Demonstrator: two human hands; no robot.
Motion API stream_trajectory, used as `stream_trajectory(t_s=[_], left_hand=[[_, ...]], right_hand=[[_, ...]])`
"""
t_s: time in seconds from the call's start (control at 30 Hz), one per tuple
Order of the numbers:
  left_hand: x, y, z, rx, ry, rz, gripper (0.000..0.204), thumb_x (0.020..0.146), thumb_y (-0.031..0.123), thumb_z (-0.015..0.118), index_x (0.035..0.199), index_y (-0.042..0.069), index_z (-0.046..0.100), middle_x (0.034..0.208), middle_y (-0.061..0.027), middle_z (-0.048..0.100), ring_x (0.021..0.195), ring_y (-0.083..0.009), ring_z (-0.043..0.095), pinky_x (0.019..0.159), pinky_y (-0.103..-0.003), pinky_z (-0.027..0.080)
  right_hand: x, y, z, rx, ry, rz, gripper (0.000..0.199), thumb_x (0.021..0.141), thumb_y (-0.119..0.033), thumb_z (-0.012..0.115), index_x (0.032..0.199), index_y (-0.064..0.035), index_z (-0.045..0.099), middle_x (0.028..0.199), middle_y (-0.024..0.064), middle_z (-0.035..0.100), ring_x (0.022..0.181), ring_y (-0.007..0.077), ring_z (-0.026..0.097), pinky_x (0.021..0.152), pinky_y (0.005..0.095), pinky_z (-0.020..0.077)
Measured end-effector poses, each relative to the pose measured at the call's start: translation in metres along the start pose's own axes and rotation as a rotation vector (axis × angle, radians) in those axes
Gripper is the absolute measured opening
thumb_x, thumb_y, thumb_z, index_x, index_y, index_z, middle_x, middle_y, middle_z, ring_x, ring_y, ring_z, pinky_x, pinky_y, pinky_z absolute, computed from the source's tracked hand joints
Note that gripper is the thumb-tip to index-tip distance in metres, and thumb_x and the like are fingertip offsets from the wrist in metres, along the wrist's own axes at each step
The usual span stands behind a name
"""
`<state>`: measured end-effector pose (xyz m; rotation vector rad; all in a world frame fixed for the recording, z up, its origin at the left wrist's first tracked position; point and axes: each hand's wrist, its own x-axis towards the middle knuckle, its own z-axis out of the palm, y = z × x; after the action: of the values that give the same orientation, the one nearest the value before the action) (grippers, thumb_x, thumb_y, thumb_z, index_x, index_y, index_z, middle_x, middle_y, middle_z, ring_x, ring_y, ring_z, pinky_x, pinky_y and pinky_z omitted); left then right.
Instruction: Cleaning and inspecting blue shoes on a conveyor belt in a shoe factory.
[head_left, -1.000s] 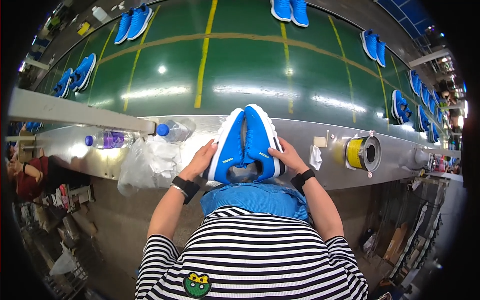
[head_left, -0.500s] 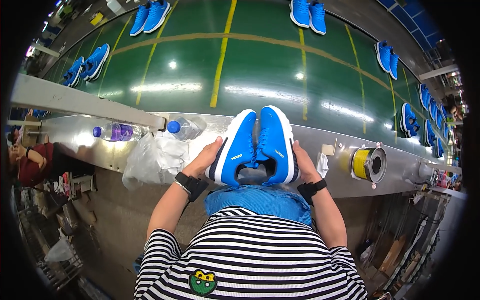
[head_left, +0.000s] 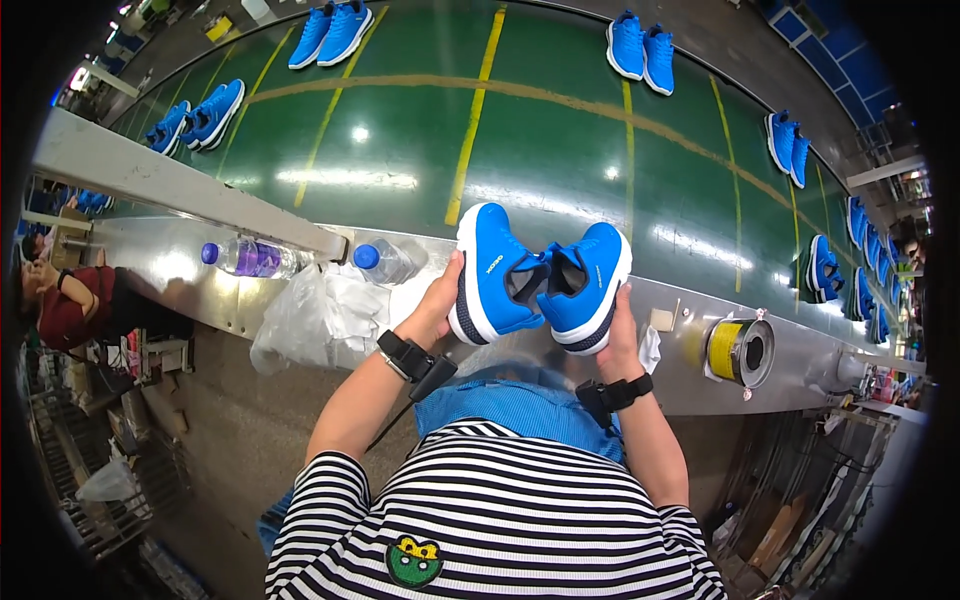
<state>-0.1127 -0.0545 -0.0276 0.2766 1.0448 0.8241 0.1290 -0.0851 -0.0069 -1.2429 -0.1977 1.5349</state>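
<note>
Two blue sneakers with white soles are held up in front of me, above the near metal ledge. My left hand (head_left: 437,303) grips the left sneaker (head_left: 494,270) along its outer side and heel. Around the outer heel of the right sneaker (head_left: 590,285) my right hand (head_left: 620,335) is closed. The heels point toward me and the inner collars touch or nearly touch. Most fingers of both hands are hidden under the shoes.
Beyond lies a green conveyor belt (head_left: 400,140) with yellow lines, carrying several pairs of blue sneakers (head_left: 640,55). On the metal ledge (head_left: 670,385) are plastic bottles (head_left: 388,262), white cloths (head_left: 355,310) and a yellow tin (head_left: 740,352). A white beam (head_left: 190,190) crosses at left; another person (head_left: 85,305) is beyond.
Both sneakers have been turned: their toes swing apart and their openings tilt toward each other. My hands have shifted with them, slightly to the right.
</note>
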Motion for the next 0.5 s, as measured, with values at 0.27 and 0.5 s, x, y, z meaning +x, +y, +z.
stream_trajectory(t_s=[0.27, 0.5], left_hand=[[0.014, -0.008, 0.011, -0.384, -0.107, -0.128, 0.054, 0.094, 0.046, 0.034, 0.131, 0.007, 0.039, 0.126, -0.0136, 0.051, 0.112, -0.0295, 0.052, 0.096, -0.043, 0.043], [0.020, -0.018, 0.015, -0.551, -0.199, -0.217, 0.054, 0.094, 0.047, 0.032, 0.129, 0.007, 0.043, 0.125, -0.0147, 0.051, 0.112, -0.0324, 0.052, 0.096, -0.052, 0.039]], right_hand=[[0.011, 0.002, 0.023, 0.268, 0.077, 0.228, 0.054, 0.093, -0.049, 0.034, 0.130, -0.0094, 0.041, 0.127, 0.0116, 0.050, 0.113, 0.0306, 0.051, 0.096, 0.0468, 0.0421], [0.020, 0.005, 0.026, 0.367, 0.044, 0.337, 0.047, 0.094, -0.048, 0.034, 0.120, -0.0129, 0.052, 0.117, 0.0070, 0.058, 0.105, 0.0270, 0.057, 0.091, 0.0448, 0.0455]])
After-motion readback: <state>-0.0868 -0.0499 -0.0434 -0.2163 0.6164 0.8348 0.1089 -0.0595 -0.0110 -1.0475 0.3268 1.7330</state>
